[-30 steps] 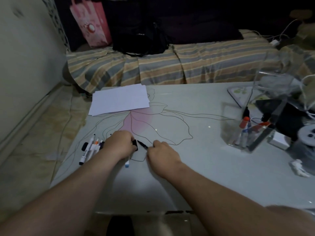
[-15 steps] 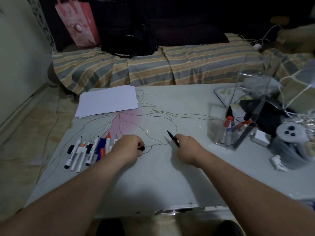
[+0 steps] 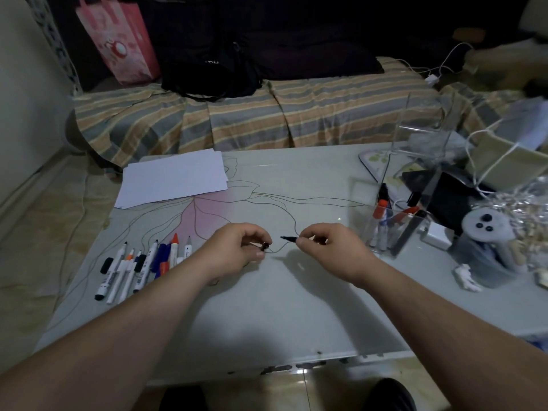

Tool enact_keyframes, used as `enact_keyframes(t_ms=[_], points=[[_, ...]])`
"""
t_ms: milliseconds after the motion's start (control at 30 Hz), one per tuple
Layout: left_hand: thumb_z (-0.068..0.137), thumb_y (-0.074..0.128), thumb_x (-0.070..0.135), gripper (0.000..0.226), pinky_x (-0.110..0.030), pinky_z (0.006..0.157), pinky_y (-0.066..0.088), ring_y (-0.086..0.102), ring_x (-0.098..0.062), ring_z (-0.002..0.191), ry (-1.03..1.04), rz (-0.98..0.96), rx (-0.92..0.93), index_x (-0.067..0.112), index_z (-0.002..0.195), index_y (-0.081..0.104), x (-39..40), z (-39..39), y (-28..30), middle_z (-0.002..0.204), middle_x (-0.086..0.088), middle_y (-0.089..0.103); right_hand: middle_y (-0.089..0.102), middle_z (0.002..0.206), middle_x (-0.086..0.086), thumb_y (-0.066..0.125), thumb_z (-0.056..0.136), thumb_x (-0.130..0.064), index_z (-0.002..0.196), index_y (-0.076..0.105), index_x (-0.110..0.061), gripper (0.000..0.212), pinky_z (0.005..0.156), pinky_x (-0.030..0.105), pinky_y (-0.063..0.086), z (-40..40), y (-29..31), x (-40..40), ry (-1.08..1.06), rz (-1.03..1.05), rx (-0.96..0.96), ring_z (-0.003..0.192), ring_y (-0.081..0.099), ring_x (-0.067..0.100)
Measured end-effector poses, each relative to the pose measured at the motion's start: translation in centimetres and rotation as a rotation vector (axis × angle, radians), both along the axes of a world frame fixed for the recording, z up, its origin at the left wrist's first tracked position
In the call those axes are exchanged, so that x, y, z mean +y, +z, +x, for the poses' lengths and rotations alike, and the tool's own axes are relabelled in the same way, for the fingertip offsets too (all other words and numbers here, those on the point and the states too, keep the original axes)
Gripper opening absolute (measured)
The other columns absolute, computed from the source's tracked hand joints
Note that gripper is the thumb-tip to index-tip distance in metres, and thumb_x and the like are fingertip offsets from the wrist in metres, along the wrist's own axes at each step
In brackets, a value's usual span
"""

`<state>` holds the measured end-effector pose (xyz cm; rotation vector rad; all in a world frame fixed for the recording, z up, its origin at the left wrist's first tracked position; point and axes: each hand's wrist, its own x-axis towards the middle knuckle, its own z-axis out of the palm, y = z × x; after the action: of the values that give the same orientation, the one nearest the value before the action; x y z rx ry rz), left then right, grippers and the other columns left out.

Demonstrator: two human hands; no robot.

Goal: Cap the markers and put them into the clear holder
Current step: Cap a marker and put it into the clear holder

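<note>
At the middle of the bench [image 3: 296, 307], the right hand [image 3: 332, 250] pinches a thin black marker [image 3: 289, 238] with its bare tip pointing toward nine o'clock, and the left hand [image 3: 237, 250] is closed on a small dark cap [image 3: 264, 246] whose open end faces the tip. The two are near each other but apart, so the step in hand looks like capping this marker. The next move calls for lining the tip up with the cap's mouth and pressing the two together until the cap seats; the cap is small, so a slight tilt could send the tip against the rim or a finger. After that the marker would go to the clear holder [image 3: 394, 229], which stands at about three o'clock from the hands and already has several markers upright in it. A loose row of markers [image 3: 139, 262] lies at nine o'clock, beside the left hand, some with bare tips, so much of the task appears to remain. A stack of white paper [image 3: 175, 179] sits at eleven o'clock.
</note>
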<state>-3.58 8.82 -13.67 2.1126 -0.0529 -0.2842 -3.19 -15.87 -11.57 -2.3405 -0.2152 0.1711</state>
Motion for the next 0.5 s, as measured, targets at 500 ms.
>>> enact_keyframes(t_ms=[500], points=[[0.086, 0.078, 0.024, 0.026, -0.022, 0.074, 0.050, 0.065, 0.007, 0.076, -0.025, 0.145, -0.130, 0.041, 0.105, 0.076, -1.3, -0.6, 1.7, 0.090, 0.028, 0.072, 0.059, 0.093, -0.005, 0.052, 0.094, -0.050, 0.103, 0.070, -0.034, 0.026, 0.071, 0.036, 0.052, -0.7, 1.0, 1.4, 0.144, -0.476, -0.442, 0.090, 0.062, 0.028]])
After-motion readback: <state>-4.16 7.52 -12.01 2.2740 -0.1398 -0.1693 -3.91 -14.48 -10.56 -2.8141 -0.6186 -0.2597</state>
